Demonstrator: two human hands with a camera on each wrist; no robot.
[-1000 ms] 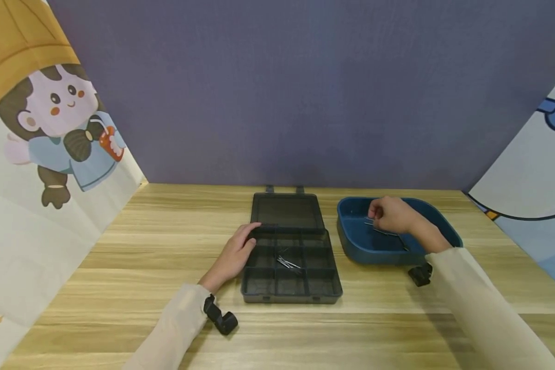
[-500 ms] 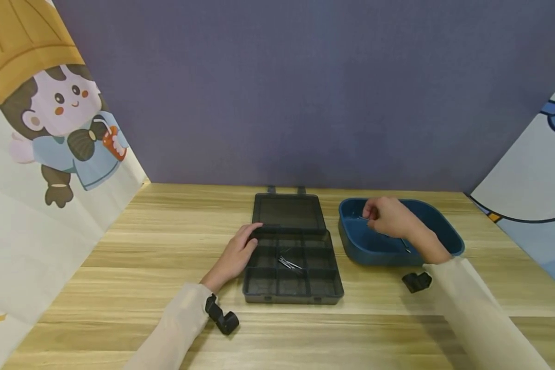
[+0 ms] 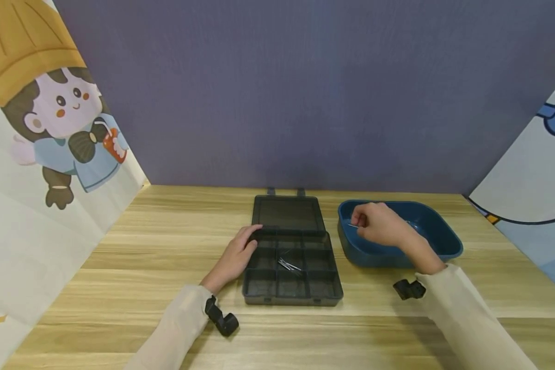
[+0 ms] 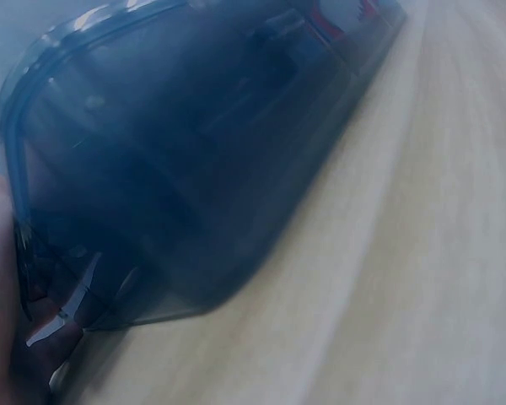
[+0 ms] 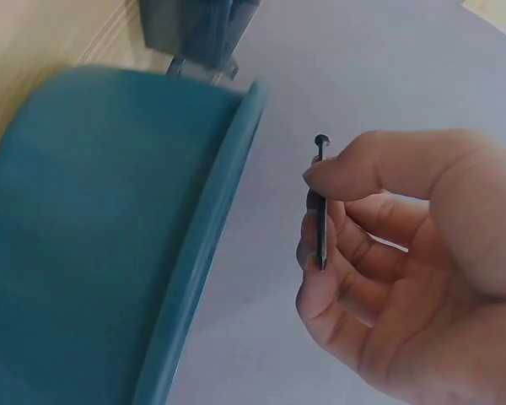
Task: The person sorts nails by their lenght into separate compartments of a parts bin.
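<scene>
Nail [image 5: 322, 228] pinched in right hand [image 3: 379, 224] above blue basin [image 3: 388, 260], organizer box off to the left

Right hand had the nail between thumb and fingertips, over the left part of the basin. Right wrist view: nail lay lengthwise across the fingertips, head poking out past the thumb, pointed end down by the lower fingers. Head view: one end stuck out to the left of the fingers, long axis roughly sideways, aimed toward the box side; which end, too small to tell.

Key relation: grey organizer box [image 3: 321, 283] sat left of the right hand and a bit nearer the person, with the basin's left rim and a strip of table [image 3: 347, 318] between. Its centre compartment held a small pile of nails [image 3: 289, 264], loosely crossed. Lid [image 3: 289, 211] lay open behind, toward the back wall [image 3: 305, 103].

Left hand [image 3: 230, 259] was the nearer one to the box: fingers relaxed, resting against its left side, fingertips by the lid hinge; it gripped nothing that showed. Right hand was farther off but had the nail.

Small shiny bit [image 3: 411, 224] showed in the basin behind the right wrist; couldn't tell what. Left wrist view blurred, mostly box wall and tabletop.
</scene>
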